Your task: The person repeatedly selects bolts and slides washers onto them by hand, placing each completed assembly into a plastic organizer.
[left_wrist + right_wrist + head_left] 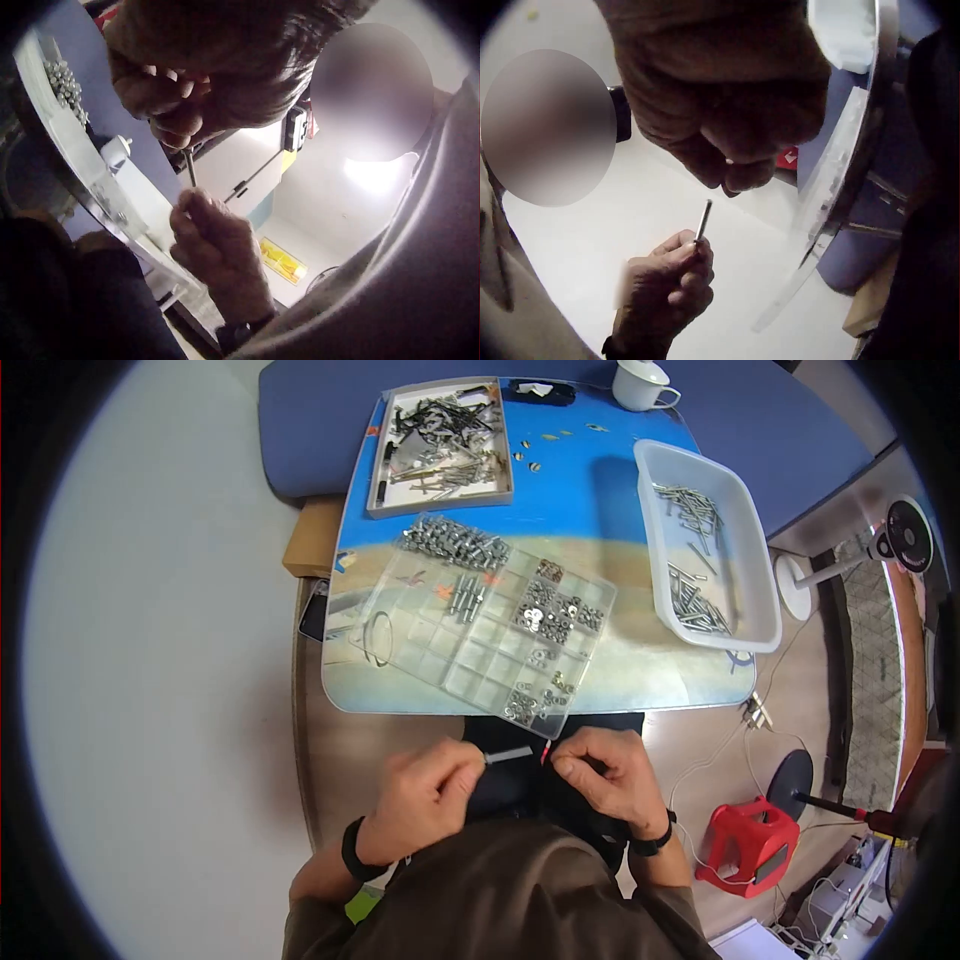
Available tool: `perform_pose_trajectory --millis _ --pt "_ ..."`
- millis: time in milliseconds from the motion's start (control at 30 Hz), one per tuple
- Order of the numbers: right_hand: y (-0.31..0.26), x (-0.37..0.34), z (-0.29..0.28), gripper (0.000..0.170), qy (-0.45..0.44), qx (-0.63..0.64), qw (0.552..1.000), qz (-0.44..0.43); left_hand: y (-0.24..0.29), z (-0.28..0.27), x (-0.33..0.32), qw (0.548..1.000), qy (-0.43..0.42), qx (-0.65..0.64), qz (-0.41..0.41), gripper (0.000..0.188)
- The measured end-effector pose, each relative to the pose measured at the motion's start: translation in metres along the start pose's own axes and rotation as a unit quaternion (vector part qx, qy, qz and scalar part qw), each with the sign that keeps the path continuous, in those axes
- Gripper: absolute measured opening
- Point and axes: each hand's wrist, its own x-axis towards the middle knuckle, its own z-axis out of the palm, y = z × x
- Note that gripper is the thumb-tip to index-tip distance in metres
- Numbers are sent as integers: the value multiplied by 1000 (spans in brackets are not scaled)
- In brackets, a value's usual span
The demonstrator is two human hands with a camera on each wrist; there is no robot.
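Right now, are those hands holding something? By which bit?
The left hand pinches a metal bolt by one end; whether the right hand holds anything can't be told.

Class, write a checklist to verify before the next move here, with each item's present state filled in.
1. Slim silver metal rod gripped by the left hand: ok.
2. Rod apart from the right hand: ok.
3. Anything pinched in the right hand: cannot tell; the fingers hide it.
4. Clear plastic compartment box open: ok.
5. That box wholly on the blue-and-sand table: not ok, one corner overhangs.
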Motion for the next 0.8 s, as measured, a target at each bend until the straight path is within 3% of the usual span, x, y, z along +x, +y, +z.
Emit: perform_pose_trajectory --millis 133,167,200,333,400,433,500,800 --pt "24 -15 1 8 25 1 999 -38 -25 -21 32 989 120 43 -72 2" --pt "27 -17 1 7 49 -46 998 -9 -32 -24 42 981 161 47 -95 3" --pt "29 -19 -1 7 74 -93 993 18 -36 -28 51 980 166 52 -92 3" --pt "63 -25 -5 8 96 -255 961 -46 -62 -27 86 959 233 148 -66 3" --pt "72 -26 -8 8 97 -260 959 -62 -72 -23 100 955 260 122 -71 6" --pt "74 -26 -10 9 95 -267 956 -72 -71 -22 104 955 262 125 -67 6" --pt "78 -26 -12 8 103 -252 960 -66 -68 -18 109 951 226 152 -144 9" --pt "104 -30 -24 8 187 -69 979 -44 -76 -8 120 940 185 272 -91 14"
